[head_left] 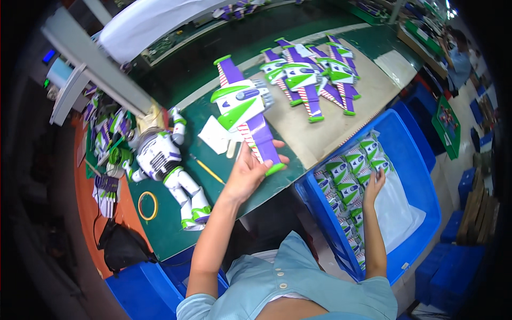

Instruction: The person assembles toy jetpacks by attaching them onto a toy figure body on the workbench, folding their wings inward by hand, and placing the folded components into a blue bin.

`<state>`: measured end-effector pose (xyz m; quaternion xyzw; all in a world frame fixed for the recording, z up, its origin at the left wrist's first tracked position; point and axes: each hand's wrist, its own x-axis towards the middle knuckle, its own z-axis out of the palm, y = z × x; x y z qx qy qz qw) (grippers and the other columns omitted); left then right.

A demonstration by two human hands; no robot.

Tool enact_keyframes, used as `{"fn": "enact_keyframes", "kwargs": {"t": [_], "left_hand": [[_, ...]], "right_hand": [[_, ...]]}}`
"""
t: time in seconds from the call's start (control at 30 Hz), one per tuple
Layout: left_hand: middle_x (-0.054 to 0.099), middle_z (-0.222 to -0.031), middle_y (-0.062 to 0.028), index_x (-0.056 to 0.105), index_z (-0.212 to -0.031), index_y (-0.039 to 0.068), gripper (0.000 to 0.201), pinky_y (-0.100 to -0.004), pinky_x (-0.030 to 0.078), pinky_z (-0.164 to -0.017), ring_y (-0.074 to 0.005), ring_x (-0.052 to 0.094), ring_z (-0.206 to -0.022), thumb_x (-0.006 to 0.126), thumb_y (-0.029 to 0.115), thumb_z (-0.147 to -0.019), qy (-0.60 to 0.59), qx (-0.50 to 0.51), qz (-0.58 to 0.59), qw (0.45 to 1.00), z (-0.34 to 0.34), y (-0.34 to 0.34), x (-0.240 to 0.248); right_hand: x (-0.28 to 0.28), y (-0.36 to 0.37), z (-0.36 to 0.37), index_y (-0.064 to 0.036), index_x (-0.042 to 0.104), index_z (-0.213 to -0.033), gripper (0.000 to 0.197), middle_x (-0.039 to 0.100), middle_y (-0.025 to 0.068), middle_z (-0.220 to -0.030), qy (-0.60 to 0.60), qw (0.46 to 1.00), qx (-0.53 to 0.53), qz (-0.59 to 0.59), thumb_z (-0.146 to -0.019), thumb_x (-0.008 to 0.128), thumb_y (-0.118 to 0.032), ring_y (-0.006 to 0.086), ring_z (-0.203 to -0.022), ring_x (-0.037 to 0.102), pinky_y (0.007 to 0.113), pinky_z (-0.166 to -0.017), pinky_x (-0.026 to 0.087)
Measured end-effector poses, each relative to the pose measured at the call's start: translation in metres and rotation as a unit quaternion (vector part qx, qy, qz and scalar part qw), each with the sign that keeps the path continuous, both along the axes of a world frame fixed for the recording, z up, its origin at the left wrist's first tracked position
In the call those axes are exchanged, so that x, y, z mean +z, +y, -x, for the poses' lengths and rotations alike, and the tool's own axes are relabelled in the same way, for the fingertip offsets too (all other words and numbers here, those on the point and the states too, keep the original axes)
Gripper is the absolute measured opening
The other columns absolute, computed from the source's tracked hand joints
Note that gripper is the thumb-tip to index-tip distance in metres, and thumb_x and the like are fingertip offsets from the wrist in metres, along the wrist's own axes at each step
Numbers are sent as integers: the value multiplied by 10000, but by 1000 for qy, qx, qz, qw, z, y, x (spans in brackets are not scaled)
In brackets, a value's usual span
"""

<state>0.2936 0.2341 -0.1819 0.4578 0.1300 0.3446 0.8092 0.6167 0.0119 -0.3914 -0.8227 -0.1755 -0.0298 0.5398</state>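
Observation:
A toy jetpack (245, 101) in white, green and purple, with its striped wings spread, is held up over the green bench. My left hand (249, 169) is closed round its lower wing, near the green tip. Over to the right, my right hand (375, 186) reaches into a blue bin (426, 213). Its fingers curl against a jetpack (380, 164) at the end of a row there; part of the grip is hidden. Several folded jetpacks (349, 193) sit in rows in that bin beside a white sheet (400, 218).
Several winged jetpacks (304, 77) lie on a cardboard sheet (341, 130). A white toy figure (160, 154), a yellow pencil-like tool (207, 169), white paper (214, 134) and a tape roll (148, 206) lie on the green bench. A person (458, 61) is at the far right.

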Motion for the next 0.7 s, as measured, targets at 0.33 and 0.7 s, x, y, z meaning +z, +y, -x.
{"fn": "enact_keyframes", "kwargs": {"t": [0.33, 0.7], "left_hand": [[634, -860, -142, 451, -1145, -17, 263, -239, 488, -576, -138, 599, -597, 433, 138, -934, 168, 59, -74, 981, 111, -27, 23], [440, -560, 40, 466, -662, 73, 349, -189, 302, -403, -28, 414, -465, 470, 282, -941, 213, 535, -85, 813, 247, -13, 14]], "right_hand": [[293, 267, 146, -72, 399, -1285, 436, 483, 135, -1179, 6, 839, 483, -250, -906, 486, -268, 192, -1051, 498, 294, -910, 370], [240, 270, 279, -29, 481, -663, 352, 439, 13, -624, 17, 806, 571, -156, -943, 428, -235, 76, -616, 410, 252, -558, 335]]}}
